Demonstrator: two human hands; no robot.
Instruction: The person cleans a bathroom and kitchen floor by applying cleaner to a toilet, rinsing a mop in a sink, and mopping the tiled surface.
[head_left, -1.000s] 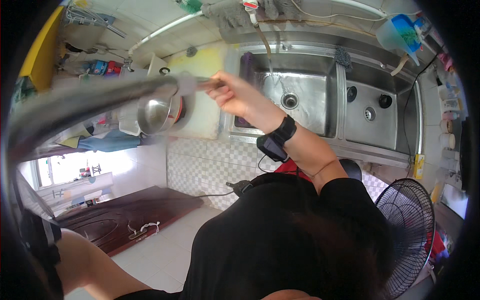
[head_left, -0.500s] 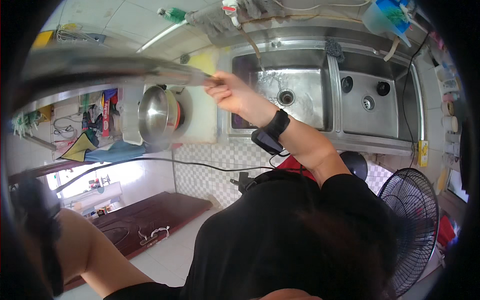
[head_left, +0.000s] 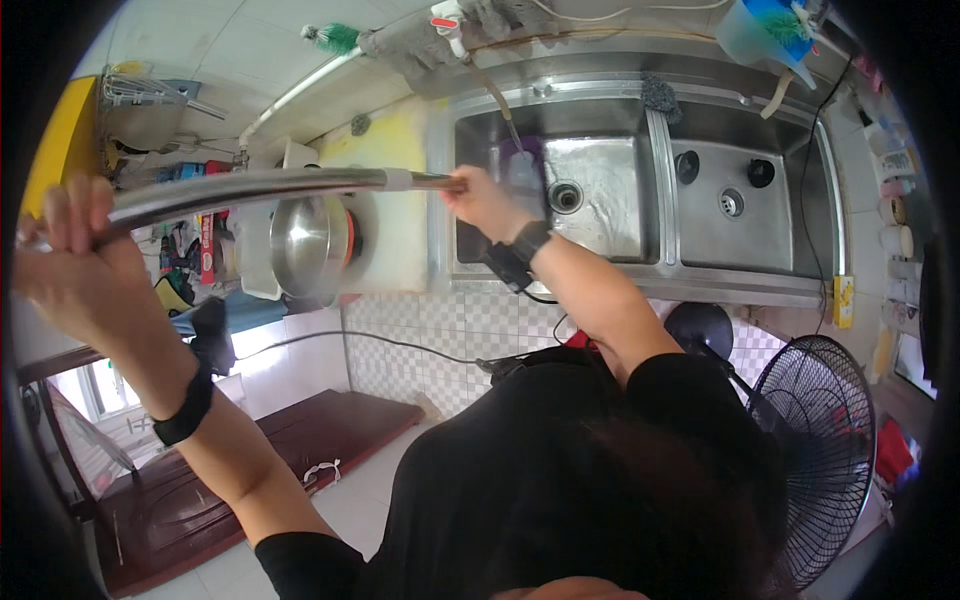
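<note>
Head view | left hand is wrapped tight on the shiny pole | right hand is closed on its thin end | pole is up over the white counter, not put down yet

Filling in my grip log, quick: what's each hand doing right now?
Left hand: closed, fingers curled around the metal pole.
Right hand: closed, holding the same pole by its thinner end.
</note>
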